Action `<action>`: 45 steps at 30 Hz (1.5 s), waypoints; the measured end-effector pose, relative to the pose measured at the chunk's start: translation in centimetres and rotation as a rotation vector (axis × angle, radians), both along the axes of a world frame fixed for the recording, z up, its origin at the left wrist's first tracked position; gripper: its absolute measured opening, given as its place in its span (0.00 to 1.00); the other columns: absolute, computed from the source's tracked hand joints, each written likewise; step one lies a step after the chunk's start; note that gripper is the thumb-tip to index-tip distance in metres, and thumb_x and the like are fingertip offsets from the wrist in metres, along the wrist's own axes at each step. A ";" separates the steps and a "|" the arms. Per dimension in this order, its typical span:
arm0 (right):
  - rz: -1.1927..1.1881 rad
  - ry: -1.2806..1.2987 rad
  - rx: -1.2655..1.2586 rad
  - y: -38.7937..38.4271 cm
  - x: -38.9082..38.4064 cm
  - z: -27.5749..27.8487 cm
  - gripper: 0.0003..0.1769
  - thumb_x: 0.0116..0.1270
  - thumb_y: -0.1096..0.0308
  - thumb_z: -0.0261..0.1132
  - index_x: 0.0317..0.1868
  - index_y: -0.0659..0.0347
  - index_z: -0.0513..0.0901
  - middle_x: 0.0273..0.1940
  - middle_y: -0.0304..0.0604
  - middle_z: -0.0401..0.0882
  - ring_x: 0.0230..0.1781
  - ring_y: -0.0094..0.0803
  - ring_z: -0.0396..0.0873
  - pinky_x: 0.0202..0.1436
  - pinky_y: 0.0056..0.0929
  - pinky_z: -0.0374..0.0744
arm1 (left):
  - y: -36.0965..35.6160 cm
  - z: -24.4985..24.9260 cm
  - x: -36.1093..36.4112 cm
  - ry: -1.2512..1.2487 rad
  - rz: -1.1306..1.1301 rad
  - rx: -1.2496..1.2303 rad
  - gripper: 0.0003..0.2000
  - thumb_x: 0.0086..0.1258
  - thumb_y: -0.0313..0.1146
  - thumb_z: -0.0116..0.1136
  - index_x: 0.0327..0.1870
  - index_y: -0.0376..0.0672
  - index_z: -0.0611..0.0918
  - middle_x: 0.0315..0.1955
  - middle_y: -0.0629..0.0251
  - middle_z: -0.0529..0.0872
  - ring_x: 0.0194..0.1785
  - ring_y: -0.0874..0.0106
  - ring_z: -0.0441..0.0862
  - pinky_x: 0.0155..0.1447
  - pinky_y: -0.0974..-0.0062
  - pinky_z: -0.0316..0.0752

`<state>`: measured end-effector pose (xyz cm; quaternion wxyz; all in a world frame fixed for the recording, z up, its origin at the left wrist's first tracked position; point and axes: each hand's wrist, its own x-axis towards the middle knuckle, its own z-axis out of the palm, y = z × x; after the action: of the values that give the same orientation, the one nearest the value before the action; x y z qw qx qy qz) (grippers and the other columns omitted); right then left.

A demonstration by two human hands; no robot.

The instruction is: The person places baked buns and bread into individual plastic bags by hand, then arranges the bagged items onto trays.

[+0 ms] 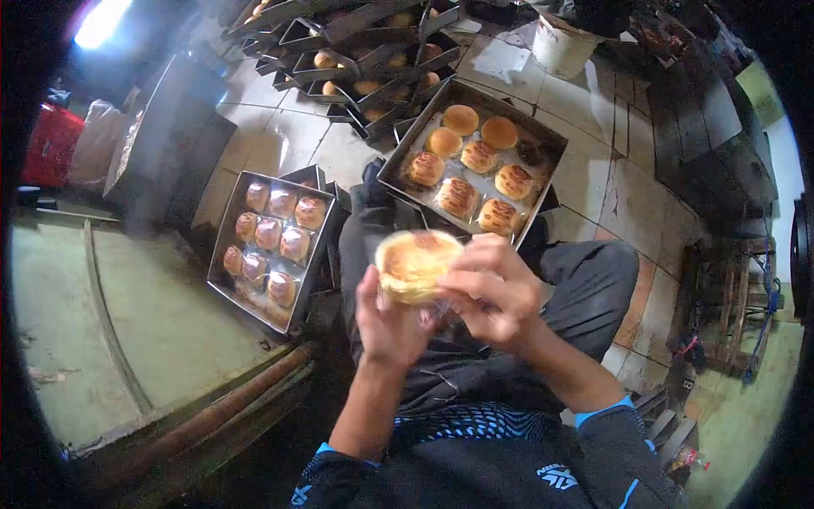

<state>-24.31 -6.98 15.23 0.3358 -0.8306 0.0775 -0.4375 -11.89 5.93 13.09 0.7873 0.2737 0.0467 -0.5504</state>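
A round golden bun (415,265) with a browned top is held up before my chest, slightly blurred. My left hand (392,327) grips it from below and the left, its thumb against the side. At its right edge, the bent fingers of my right hand (496,293) are closed on the bun. A shiny bit of clear plastic (432,318) shows under the bun, between my hands. Just beyond, a dark metal tray (549,170) holds several buns, some plain and others with brown drizzle. To the left, another tray (222,284) holds rows of glossy, apparently wrapped buns.
Stacked metal trays (339,42) with more buns stand on the tiled floor at the back. A white bucket (564,49) is at the back right. A pale green tabletop (170,314) fills the left side, beside a grey metal box (174,119).
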 end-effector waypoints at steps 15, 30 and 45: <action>0.061 -0.152 0.014 0.0 1.5 0.6 0.10 0.58 0.73 0.75 0.41 0.58 0.91 0.42 0.45 0.83 0.39 0.39 0.83 0.41 0.32 0.82 | 4.3 -0.9 4.5 -2.017 1.057 0.260 0.11 0.71 0.37 0.67 0.36 0.37 0.83 0.35 0.59 0.84 0.35 0.63 0.83 0.37 0.68 0.78; -0.040 0.038 0.062 -1.3 13.2 -7.7 0.14 0.72 0.66 0.67 0.27 0.60 0.79 0.28 0.43 0.74 0.28 0.34 0.75 0.29 0.32 0.71 | 0.5 -7.2 8.5 -1.620 0.739 0.611 0.06 0.71 0.28 0.67 0.35 0.36 0.87 0.27 0.64 0.84 0.29 0.73 0.80 0.35 0.77 0.75; -0.263 0.573 0.603 2.2 1.5 -7.0 0.08 0.64 0.66 0.72 0.31 0.62 0.88 0.26 0.44 0.82 0.26 0.40 0.80 0.33 0.39 0.74 | 10.5 -3.6 2.3 -1.320 0.328 0.840 0.05 0.72 0.25 0.64 0.35 0.33 0.86 0.26 0.63 0.86 0.21 0.81 0.79 0.25 0.85 0.73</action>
<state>-22.76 -4.83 8.21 0.4695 -0.7663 0.3970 -0.1865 -9.58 16.42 9.51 0.5544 0.8065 -0.1858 -0.0882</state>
